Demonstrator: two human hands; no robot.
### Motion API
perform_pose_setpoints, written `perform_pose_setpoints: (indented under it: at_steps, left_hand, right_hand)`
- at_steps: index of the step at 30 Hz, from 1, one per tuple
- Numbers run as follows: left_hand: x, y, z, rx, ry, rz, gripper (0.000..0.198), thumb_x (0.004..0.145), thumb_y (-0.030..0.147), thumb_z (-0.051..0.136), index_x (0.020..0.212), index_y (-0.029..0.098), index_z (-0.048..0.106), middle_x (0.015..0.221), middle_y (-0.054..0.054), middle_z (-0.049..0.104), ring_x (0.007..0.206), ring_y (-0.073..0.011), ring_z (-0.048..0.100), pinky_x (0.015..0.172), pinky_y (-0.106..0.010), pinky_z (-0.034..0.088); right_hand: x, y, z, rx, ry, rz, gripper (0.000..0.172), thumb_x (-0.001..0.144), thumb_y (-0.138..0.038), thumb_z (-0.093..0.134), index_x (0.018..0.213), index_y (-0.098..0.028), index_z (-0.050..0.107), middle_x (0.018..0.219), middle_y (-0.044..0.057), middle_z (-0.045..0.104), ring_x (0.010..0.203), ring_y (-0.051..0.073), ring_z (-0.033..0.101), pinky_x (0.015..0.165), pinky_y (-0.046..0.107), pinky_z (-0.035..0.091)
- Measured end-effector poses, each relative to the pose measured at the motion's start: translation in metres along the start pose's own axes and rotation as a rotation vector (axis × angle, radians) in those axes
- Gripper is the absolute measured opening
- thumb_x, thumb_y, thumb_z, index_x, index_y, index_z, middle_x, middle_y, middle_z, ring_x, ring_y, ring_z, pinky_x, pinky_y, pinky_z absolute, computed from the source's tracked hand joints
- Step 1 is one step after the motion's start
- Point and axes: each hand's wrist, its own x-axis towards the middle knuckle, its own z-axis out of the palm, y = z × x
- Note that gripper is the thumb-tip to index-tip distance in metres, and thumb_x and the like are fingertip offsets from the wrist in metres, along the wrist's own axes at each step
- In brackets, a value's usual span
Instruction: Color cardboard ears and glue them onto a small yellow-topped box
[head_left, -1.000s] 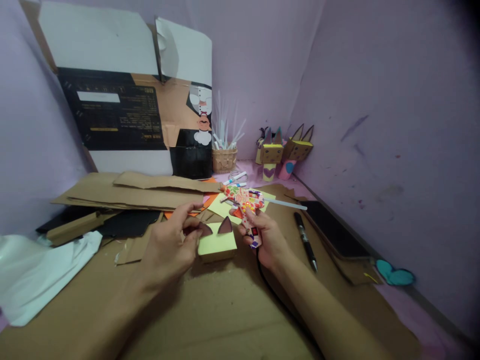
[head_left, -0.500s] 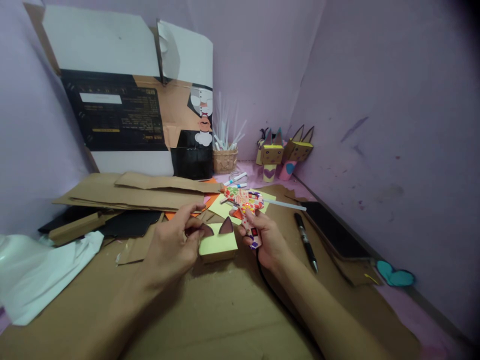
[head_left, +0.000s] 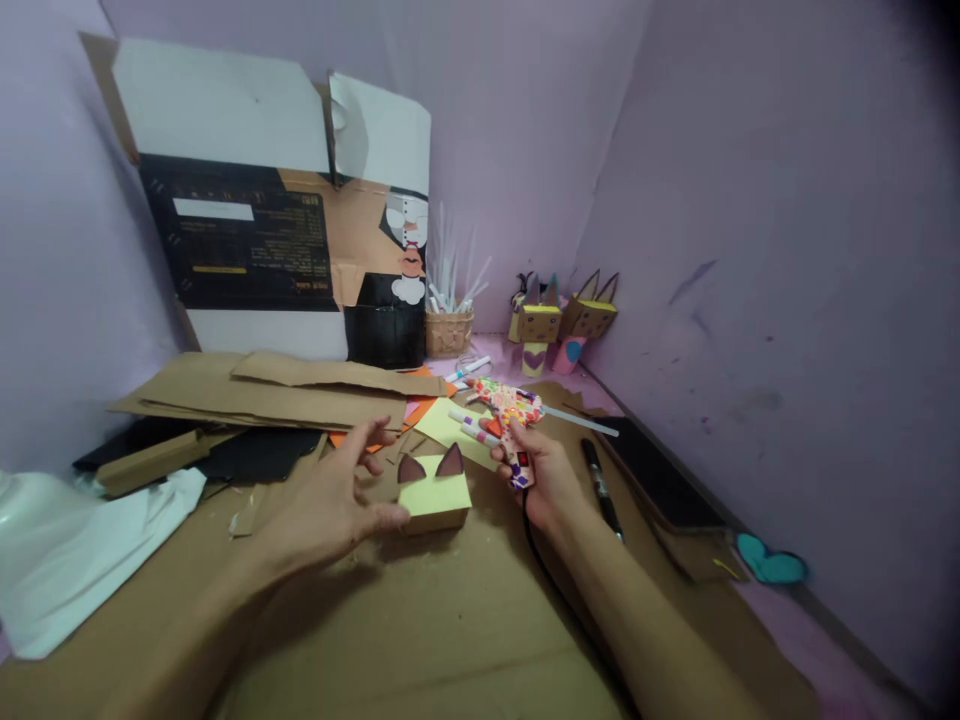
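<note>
A small cardboard box [head_left: 436, 499] with a yellow paper top stands on the cardboard work surface. Two dark brown pointed ears [head_left: 450, 460] rise from its top. Fingers spread, my left hand [head_left: 341, 495] is beside the box's left side, its thumb close to the front left corner; whether it touches I cannot tell. My right hand [head_left: 546, 475] grips a flower-patterned hot glue gun [head_left: 512, 420] by the handle, its nozzle pointing left and away. A clear glue stick [head_left: 581, 418] sticks out of the gun's back, and a black cord trails down from the handle.
Flat cardboard pieces [head_left: 255, 390] lie at the back left, a white bag [head_left: 82, 570] at the left. Markers [head_left: 476, 428] and a basket of glue sticks [head_left: 450, 333] are behind the box. A pen [head_left: 602, 488] and dark tablet-like slab [head_left: 664, 480] lie right. Finished cat figures [head_left: 540, 325] stand behind.
My left hand has let go of the left ear and opened, drawing slightly left. The glue gun in my right hand has shifted a little to the right.
</note>
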Motion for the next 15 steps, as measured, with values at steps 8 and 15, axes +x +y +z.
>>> perform_pose_setpoints:
  at_steps: [8,15]
  left_hand:
    - [-0.007,-0.007,0.022,-0.178,-0.139,0.036,0.073,0.055,0.013,0.064,0.124,0.020,0.041,0.107,-0.009,0.062,0.092,-0.0238,0.061,0.077,-0.035,0.050]
    - [-0.007,-0.014,0.028,-0.142,-0.063,0.144,0.056,0.060,0.016,0.061,0.114,0.023,0.052,0.097,-0.005,0.066,0.088,-0.0250,0.062,0.075,-0.035,0.048]
  right_hand:
    - [0.018,-0.006,-0.006,-0.086,0.098,0.139,0.007,0.077,-0.016,0.057,0.074,-0.012,0.062,0.049,0.002,0.061,0.037,0.008,0.054,0.035,0.013,0.045]
    - [0.039,-0.023,-0.003,-0.289,0.158,0.161,0.015,0.077,-0.006,0.050,0.064,-0.013,0.054,0.050,0.004,0.060,0.042,0.012,0.059,0.036,0.018,0.047]
